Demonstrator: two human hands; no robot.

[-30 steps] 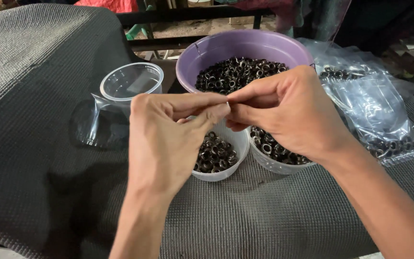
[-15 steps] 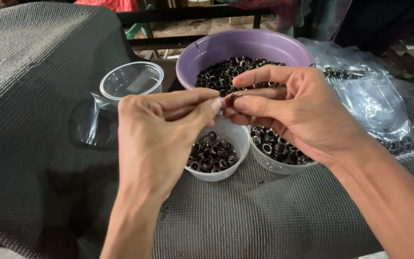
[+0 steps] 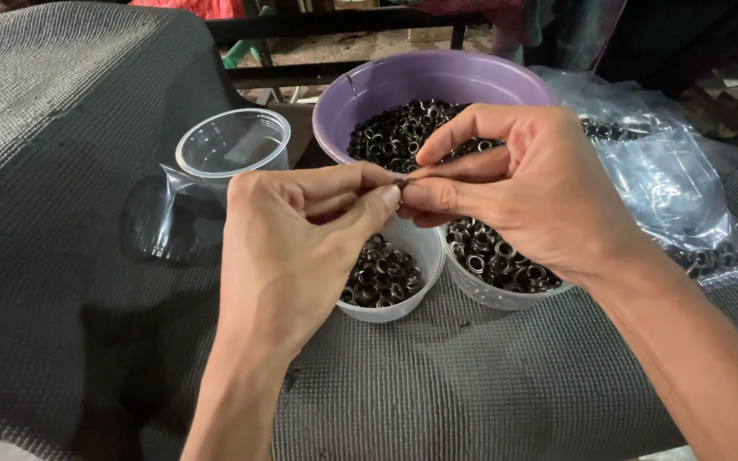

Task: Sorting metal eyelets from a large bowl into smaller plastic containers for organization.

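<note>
Counter covering of dark grey, ribbed woven mat (image 3: pixel 61 171) fills the head view, draped over the counter and sagging at the near edge; behind it run dark metal bars (image 3: pixel 335 21), and a strip of dirt floor and some red cloth show in dim light. One round purple plastic bowl (image 3: pixel 386 85) stands at the back, heaped with small dark metal eyelet rings (image 3: pixel 395 128). Two small white plastic tubs sit side by side in front of it, the left tub (image 3: pixel 386 286) and the right tub (image 3: pixel 493 273), each holding more rings. One empty clear plastic cup (image 3: pixel 232 145) stands left of the bowl, resting on one crumpled clear film (image 3: pixel 155 222). One clear plastic bag (image 3: pixel 676 196) with rings inside lies at the right. The left hand (image 3: pixel 288 256) and right hand (image 3: pixel 527 192) meet above the tubs, each grip pinched shut, thumb against fingertips, on one tiny dark ring (image 3: pixel 401 182) between them, mostly hidden by the fingers.
</note>
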